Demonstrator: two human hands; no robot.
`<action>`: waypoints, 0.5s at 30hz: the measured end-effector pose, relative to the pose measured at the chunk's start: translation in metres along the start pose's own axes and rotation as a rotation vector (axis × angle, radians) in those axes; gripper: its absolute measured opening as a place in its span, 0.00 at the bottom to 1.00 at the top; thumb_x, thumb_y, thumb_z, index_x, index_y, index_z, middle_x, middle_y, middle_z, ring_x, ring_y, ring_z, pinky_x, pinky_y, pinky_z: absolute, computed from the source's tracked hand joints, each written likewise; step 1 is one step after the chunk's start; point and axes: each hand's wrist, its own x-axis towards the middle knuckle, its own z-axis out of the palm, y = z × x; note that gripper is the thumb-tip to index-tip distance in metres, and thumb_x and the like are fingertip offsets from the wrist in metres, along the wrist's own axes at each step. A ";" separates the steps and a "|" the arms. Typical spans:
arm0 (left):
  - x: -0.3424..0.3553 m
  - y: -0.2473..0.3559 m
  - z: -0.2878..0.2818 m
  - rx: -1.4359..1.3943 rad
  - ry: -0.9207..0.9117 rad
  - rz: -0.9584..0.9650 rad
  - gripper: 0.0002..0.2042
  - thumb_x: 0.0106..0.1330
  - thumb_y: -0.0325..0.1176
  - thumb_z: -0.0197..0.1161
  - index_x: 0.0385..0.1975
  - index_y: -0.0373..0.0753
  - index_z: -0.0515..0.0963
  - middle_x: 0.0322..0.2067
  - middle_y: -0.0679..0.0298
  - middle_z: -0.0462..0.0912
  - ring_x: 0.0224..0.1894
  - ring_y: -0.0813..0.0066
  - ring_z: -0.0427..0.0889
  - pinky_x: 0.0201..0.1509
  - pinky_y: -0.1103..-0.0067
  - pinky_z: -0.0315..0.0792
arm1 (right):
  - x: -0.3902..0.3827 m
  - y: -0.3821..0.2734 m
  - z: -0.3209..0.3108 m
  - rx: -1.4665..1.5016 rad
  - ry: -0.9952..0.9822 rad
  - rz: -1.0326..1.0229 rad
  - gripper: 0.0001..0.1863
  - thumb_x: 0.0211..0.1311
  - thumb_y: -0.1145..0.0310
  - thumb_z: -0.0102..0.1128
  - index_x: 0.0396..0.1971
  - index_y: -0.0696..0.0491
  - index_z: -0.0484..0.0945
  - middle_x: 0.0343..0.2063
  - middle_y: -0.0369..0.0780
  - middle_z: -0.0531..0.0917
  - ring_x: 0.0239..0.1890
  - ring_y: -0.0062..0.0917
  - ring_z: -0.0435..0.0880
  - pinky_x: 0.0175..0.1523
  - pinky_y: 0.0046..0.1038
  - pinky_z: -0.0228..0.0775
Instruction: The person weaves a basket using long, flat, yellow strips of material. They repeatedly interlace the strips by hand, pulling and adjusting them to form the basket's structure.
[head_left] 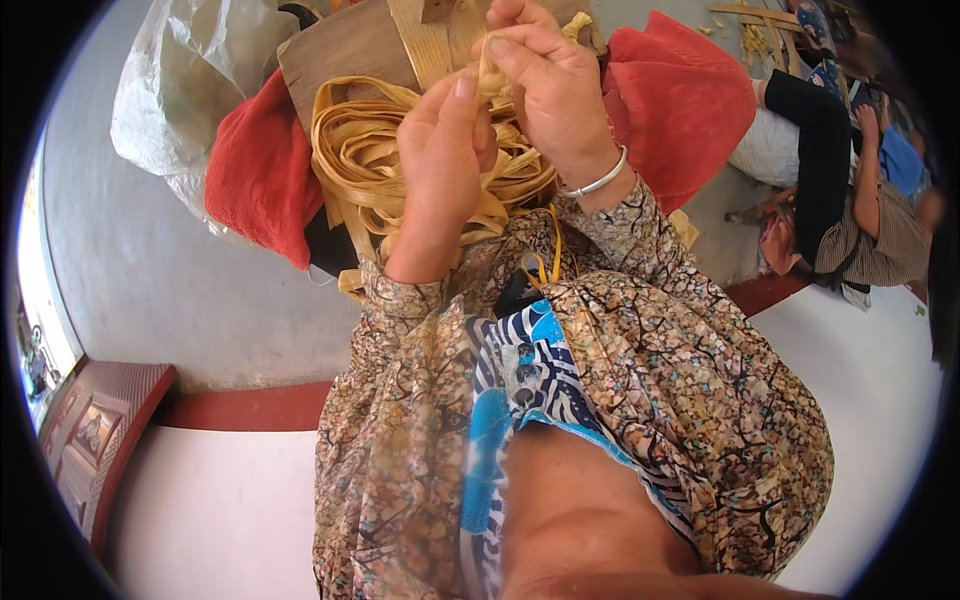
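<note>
My left hand and my right hand, which has a silver bangle at its wrist, are raised close together over my lap. Between them is a pale yellow strip of straw-like fibre, pinched by the fingers of both hands. A loose coil of flat, straw-coloured braid lies just beneath, partly hidden by my hands and wrists. Behind the coil stands a wooden board with a lighter slat on it.
Red cloth lies on the left and the right of the coil. A translucent plastic bag stands at the far left. On the right, another person in a striped top sits nearby. A carved wooden door is at lower left.
</note>
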 end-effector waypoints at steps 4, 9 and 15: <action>-0.015 -0.007 -0.023 0.109 -0.083 -0.026 0.13 0.74 0.35 0.50 0.40 0.31 0.77 0.13 0.73 0.60 0.13 0.85 0.54 0.17 0.84 0.49 | -0.006 0.008 -0.011 0.533 0.015 0.236 0.07 0.64 0.83 0.49 0.33 0.67 0.78 0.45 0.35 0.70 0.36 0.18 0.76 0.40 0.18 0.72; -0.015 0.000 -0.039 1.194 0.033 0.663 0.07 0.66 0.29 0.59 0.39 0.35 0.79 0.20 0.63 0.78 0.20 0.67 0.77 0.23 0.74 0.68 | -0.008 0.017 -0.030 0.431 -0.069 0.288 0.08 0.65 0.78 0.54 0.40 0.61 0.79 0.43 0.39 0.78 0.44 0.27 0.79 0.50 0.24 0.70; -0.008 0.014 -0.042 1.506 -0.023 0.863 0.06 0.63 0.30 0.63 0.38 0.39 0.79 0.26 0.56 0.81 0.26 0.57 0.80 0.29 0.70 0.73 | -0.010 -0.010 -0.046 -0.564 -0.484 0.141 0.11 0.67 0.64 0.58 0.35 0.58 0.80 0.27 0.33 0.78 0.29 0.14 0.74 0.36 0.19 0.68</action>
